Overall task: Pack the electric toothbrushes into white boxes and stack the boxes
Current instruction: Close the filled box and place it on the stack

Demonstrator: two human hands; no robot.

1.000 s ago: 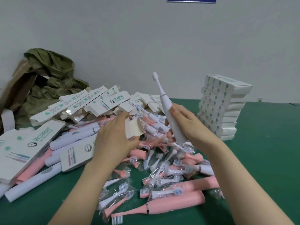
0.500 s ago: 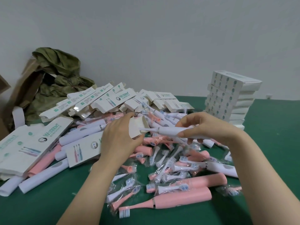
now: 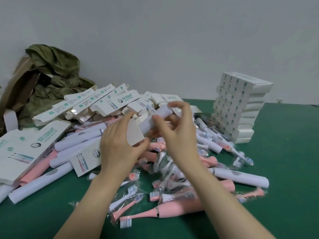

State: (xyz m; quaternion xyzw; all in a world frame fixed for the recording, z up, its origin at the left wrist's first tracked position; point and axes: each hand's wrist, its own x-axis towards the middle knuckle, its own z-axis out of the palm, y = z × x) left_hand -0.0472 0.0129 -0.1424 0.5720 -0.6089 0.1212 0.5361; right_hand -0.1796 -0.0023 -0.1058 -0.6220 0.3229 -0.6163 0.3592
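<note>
My left hand (image 3: 117, 145) grips a long white box (image 3: 89, 155) near its open end, the flap standing up. My right hand (image 3: 176, 133) pinches a white electric toothbrush (image 3: 155, 119) by its handle. The head end is inside the box mouth and the rest of the handle sticks out up and to the right. Under my hands lies a heap of pink and white toothbrushes (image 3: 238, 176) and bagged brush heads (image 3: 131, 192). A stack of closed white boxes (image 3: 240, 107) stands at the right.
Empty flat-lying boxes (image 3: 96, 102) are piled behind the heap, and more (image 3: 25, 149) lie at the left. A crumpled green sack and brown cardboard (image 3: 48, 75) sit against the wall at far left. Bare green tabletop (image 3: 290, 169) stretches to the right.
My right hand tipped the toothbrush from upright to lying flat and pushed its head into the box held by my left hand. The view shifted slightly left.
</note>
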